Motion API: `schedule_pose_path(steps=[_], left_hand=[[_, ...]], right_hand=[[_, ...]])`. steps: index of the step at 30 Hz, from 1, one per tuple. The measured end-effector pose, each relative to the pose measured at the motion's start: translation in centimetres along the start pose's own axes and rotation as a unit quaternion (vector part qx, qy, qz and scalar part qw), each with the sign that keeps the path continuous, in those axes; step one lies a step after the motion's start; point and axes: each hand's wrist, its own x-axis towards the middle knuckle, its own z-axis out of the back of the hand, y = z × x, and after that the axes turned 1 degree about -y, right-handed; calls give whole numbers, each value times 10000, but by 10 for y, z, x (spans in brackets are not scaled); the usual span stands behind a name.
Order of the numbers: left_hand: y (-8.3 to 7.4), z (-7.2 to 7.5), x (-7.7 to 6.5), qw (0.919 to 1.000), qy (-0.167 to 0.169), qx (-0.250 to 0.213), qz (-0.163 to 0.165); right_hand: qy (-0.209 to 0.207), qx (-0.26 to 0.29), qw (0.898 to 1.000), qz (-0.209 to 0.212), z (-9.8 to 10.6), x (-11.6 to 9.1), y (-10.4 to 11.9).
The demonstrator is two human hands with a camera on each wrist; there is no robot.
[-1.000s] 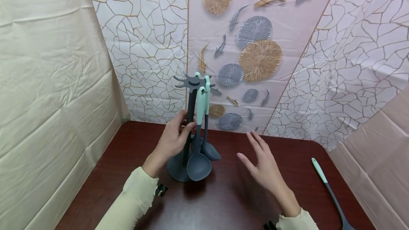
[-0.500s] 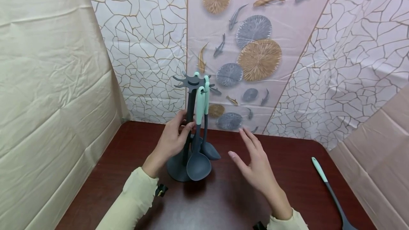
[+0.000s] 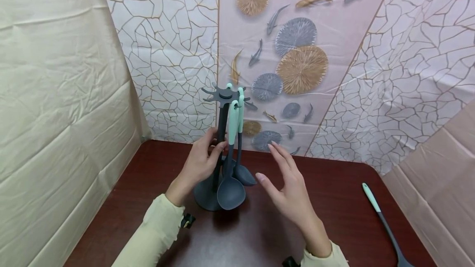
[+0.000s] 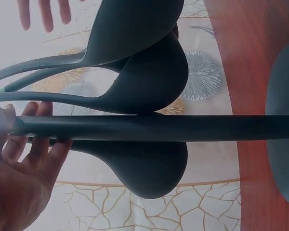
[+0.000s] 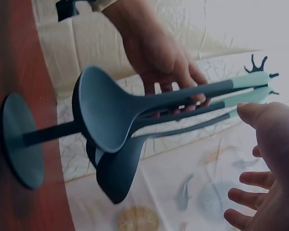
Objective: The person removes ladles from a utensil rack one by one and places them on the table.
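Observation:
A dark utensil stand (image 3: 222, 122) stands upright on the table, with a round base (image 5: 21, 142) and a hooked top (image 3: 225, 94). My left hand (image 3: 200, 162) grips its post, fingers curled round it in the left wrist view. From the hooks hang several dark utensils with mint handles. The front one is a ladle (image 3: 231, 195); a pointed-bowl utensil (image 3: 245, 175) hangs just behind it. To the right of these, my right hand (image 3: 287, 188) is held up with fingers spread and holds nothing. In the right wrist view its thumb overlaps the mint handles.
On the table's right side lies a long utensil with a mint handle (image 3: 371, 197) and a dark shaft; its head is cut off by the frame. Patterned cloth (image 3: 178, 52) hangs behind the dark red table (image 3: 345, 184), and plain cloth (image 3: 67, 114) hangs at the left.
My right hand has moved left towards the hanging utensils, its fingers staying spread. The left hand keeps its grip on the post, and the stand has not moved.

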Motion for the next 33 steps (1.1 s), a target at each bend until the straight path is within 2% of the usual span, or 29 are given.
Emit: schedule_pose_path(steps=[16, 33], left_hand=[[-2, 0, -1, 9999, 14, 85, 84], [-1, 0, -1, 9999, -9, 145, 11]], right_hand=[[69, 347, 9991, 243, -4, 5, 28], [-23, 488, 9975, 509, -8, 15, 43]])
